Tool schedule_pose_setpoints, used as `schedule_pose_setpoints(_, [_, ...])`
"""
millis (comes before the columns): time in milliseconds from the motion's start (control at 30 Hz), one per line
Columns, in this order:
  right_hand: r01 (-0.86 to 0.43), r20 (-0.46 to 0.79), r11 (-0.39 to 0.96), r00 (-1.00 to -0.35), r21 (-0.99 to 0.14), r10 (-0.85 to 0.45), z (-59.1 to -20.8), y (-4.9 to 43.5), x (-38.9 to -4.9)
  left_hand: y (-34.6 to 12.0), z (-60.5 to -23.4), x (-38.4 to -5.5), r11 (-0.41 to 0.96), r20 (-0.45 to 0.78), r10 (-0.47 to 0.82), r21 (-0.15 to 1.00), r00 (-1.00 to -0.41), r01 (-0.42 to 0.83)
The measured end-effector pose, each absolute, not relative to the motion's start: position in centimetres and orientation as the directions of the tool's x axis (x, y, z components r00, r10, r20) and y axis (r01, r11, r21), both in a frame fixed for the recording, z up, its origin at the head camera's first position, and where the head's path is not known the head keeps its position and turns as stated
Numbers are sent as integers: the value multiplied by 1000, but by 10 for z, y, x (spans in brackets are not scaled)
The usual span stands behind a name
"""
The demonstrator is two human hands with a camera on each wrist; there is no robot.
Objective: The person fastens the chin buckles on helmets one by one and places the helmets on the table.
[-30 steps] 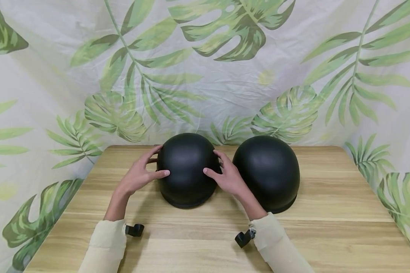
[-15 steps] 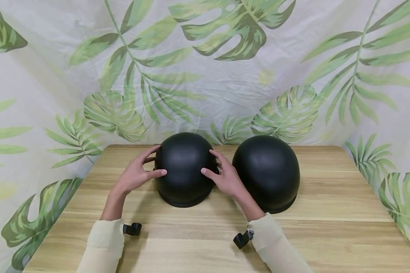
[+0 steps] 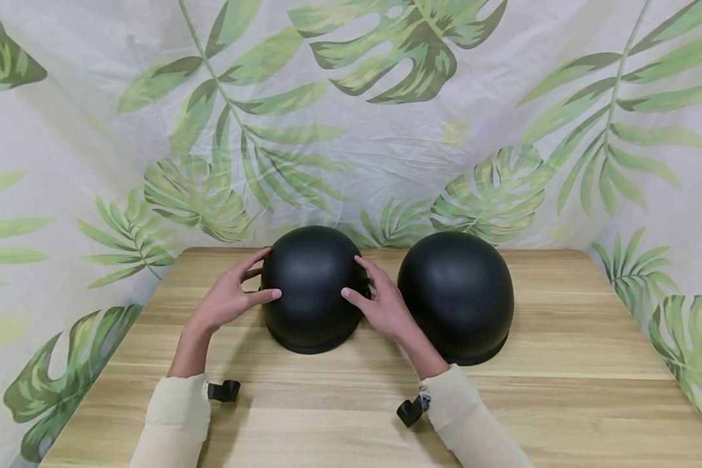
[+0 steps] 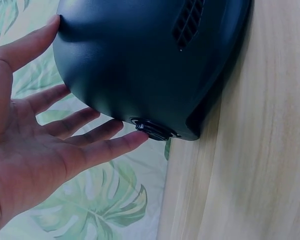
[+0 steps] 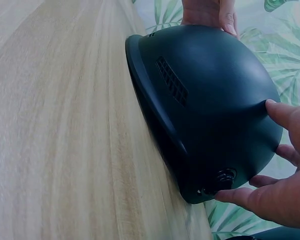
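A black helmet with a glossy domed shell sits on the wooden table, dome up. My left hand holds its left side, thumb on the front of the dome and fingers spread behind. Opposite it, my right hand grips the right side the same way. The left wrist view shows the left fingertips at a round black knob low on the shell. In the right wrist view a vent grille shows near the rim, with the right fingers along the shell. The inside of the helmet is hidden.
A second black helmet stands close by on the right, partly behind my right forearm. The wooden table ends at a leaf-patterned cloth behind and at the sides. Small black devices are strapped at both wrists.
Both hands and the helmet between them have shifted slightly to the left, widening the gap to the second helmet. That second helmet has stayed in place.
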State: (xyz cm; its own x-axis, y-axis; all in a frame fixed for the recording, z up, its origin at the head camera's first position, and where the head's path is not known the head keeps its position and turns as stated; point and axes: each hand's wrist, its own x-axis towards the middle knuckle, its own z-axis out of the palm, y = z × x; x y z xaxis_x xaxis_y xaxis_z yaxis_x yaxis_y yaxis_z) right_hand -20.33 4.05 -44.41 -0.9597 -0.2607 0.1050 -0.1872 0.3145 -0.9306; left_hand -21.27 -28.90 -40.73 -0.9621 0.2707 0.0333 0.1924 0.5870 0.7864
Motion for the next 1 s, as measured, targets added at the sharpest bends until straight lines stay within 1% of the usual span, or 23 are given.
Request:
schedule_pose_setpoints(133, [-187,101,328,-960,-926,-261,-440,42,-202,-288,-404,-212,576,36,276,794,-960,195])
schedule_pose_setpoints(233, [-200,114,336,-959,-920,-260,-432,47,-199,-284,-398,-210,587,70,263,780,-962,217])
schedule_pose_setpoints(300, [-211,126,338,-959,-917,-255,-426,53,-197,-278,-392,-208,613,117,245,750,-963,247])
schedule_pose_setpoints(400, [-235,152,346,-956,-908,-252,-416,69,-193,-264,-382,-205,654,229,230,683,-946,324])
schedule_pose_setpoints(533, [-248,174,337,-956,-908,-234,-402,94,-187,-239,-371,-201,681,369,252,590,-895,435])
schedule_pose_setpoints(633, [-256,200,305,-958,-917,-204,-392,114,-182,-217,-365,-197,682,418,283,545,-863,488])
schedule_pose_setpoints(733, [-268,232,294,-961,-917,-154,-383,134,-179,-195,-362,-196,661,435,307,542,-846,519])
schedule_pose_setpoints(833, [-265,249,324,-964,-908,-90,-378,153,-176,-172,-361,-197,630,445,322,559,-836,540])
schedule_pose_setpoints(1000, [-239,252,372,-968,-897,-14,-374,178,-172,-133,-365,-202,581,424,328,614,-844,534])
